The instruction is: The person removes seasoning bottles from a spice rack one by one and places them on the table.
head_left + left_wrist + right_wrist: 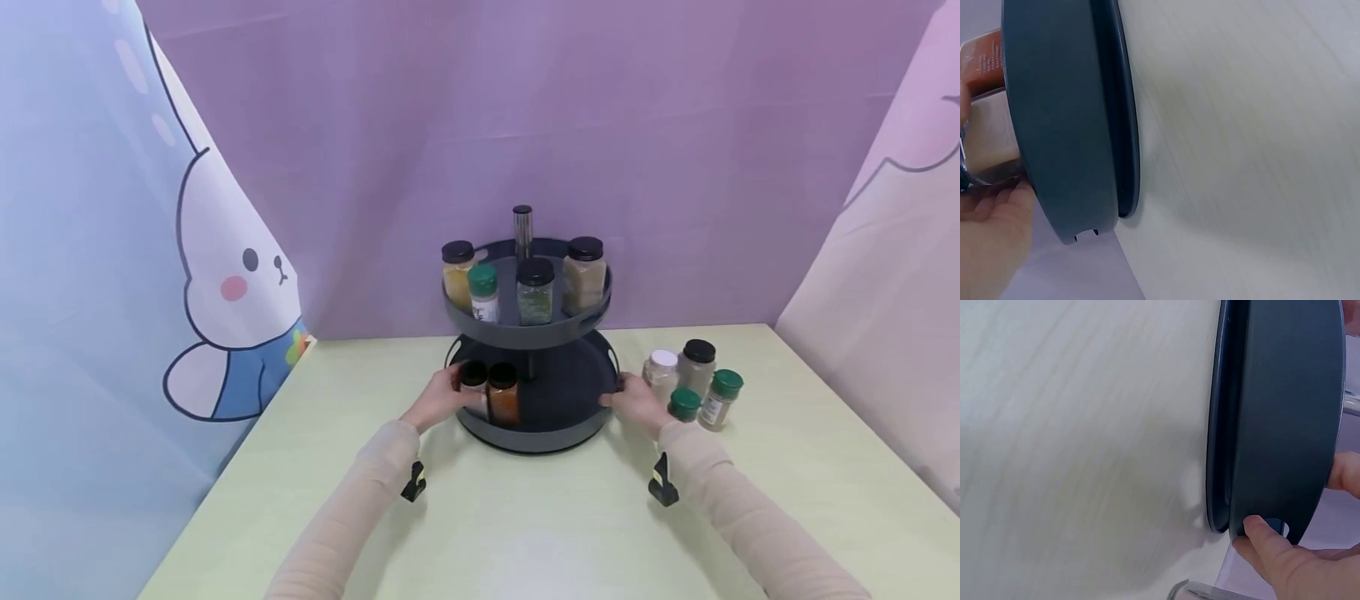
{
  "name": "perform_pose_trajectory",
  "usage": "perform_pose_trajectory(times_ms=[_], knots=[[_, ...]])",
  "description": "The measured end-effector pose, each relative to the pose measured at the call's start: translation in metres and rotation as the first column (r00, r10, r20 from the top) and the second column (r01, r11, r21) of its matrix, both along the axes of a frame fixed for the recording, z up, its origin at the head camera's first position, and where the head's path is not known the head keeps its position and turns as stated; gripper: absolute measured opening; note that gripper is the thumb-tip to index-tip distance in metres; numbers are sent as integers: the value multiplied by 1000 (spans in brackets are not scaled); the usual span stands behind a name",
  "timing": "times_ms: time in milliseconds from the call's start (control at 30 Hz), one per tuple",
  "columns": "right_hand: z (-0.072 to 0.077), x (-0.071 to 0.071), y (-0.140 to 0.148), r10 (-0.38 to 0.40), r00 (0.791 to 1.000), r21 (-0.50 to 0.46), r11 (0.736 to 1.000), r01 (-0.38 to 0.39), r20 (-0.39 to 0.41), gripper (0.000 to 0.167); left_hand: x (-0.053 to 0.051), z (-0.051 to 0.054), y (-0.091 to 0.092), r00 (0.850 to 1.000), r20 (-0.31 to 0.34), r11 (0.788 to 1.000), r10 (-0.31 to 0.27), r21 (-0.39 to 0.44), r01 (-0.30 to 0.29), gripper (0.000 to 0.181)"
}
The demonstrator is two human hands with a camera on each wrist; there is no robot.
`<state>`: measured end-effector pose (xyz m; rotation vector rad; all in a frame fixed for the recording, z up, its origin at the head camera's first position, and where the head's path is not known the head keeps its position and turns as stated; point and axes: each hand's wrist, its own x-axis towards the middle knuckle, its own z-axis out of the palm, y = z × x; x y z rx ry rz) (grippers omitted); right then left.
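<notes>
A dark two-tier round rack (570, 435) stands on the table. On its lower tier, at the left, are a black-lidded jar with pale contents (474, 402) and one with orange contents (504, 403). My left hand (441, 402) grips the pale jar, thumb across its front; in the left wrist view that hand (999, 240) has its fingers behind the jar (991, 134). My right hand (637, 403) holds the lower tier's right rim, and in the right wrist view the hand (1310, 569) has fingertips at the rim's cut-out, thumb over the edge.
The upper tier (525, 336) bears several jars, among them a green-lidded one (484, 308). Right of the rack, on the table (540, 533), stand a white-lidded jar (662, 379), a black-lidded jar (697, 371) and two green-lidded jars (716, 408). A purple cloth (360, 208) hangs behind.
</notes>
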<state>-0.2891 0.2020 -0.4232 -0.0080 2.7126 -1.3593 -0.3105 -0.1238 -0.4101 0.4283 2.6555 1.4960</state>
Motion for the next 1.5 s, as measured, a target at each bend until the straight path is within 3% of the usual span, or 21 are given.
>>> perform_pose_trajectory(times_ms=[267, 533, 800, 1033, 1500], knots=[[-1, 2, -1, 0, 1000, -14, 1000, 0, -25, 57, 0, 1, -2, 1000, 5, 998, -28, -52, 29, 48], [-1, 2, -2, 11, 999, -52, 999, -13, -40, 58, -3, 6, -3, 999, 12, 992, -33, -122, 34, 50], [-1, 1, -1, 14, 999, -65, 998, -17, -50, 54, -5, 6, -5, 999, -28, 985, -32, -173, 26, 41], [-1, 3, -1, 16, 999, -68, 997, -19, -38, 52, -7, 7, -4, 998, -57, 990, -20, -141, 12, 40], [0, 4, 0, 26, 1000, -78, 997, -27, -12, 54, -11, 24, -10, 995, -104, 996, 7, -92, -16, 40]])
